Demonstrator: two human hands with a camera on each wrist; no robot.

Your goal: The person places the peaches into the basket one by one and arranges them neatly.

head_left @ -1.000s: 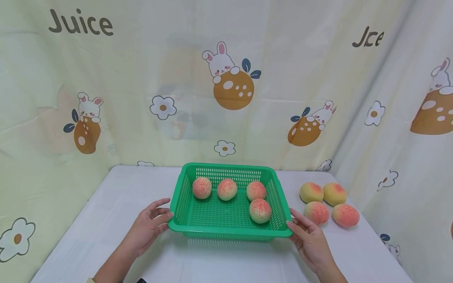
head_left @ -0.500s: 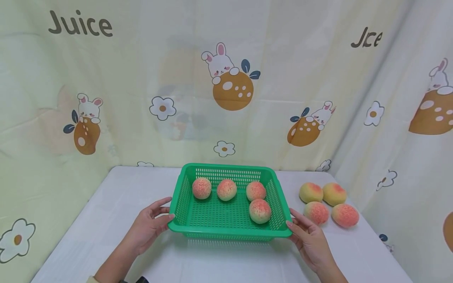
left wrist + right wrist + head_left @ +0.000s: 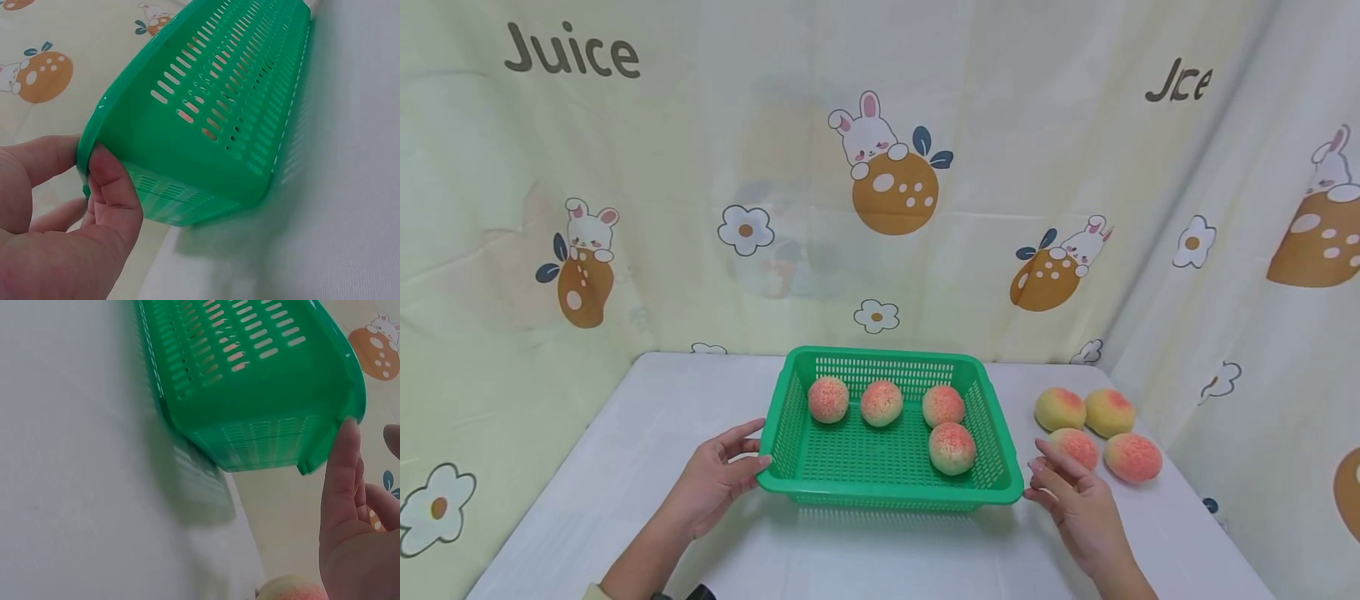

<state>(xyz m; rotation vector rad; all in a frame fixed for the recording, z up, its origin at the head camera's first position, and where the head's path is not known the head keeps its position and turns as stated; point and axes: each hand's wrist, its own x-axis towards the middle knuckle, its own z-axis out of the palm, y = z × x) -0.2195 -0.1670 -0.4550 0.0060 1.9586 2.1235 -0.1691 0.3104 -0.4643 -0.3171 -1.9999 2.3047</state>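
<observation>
A green basket (image 3: 891, 493) with four peaches (image 3: 882, 402) is between the tabletop's (image 3: 865, 558) left and right edges. The left hand (image 3: 718, 482) pinches it. The right hand (image 3: 1078, 504) is just beside it. Four fruits (image 3: 1133, 458) lie near the right edge.

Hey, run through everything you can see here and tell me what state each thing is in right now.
Green basket: upright, open-topped, holding four fruits.
Fruits in the basket: loose, two close together toward the right.
Fruits outside: four, grouped on the table.
Left hand: pinching the basket's rim.
Right hand: relaxed, not gripping; fingertip contact with the rim unclear.
Printed curtain: hanging, creased.
</observation>
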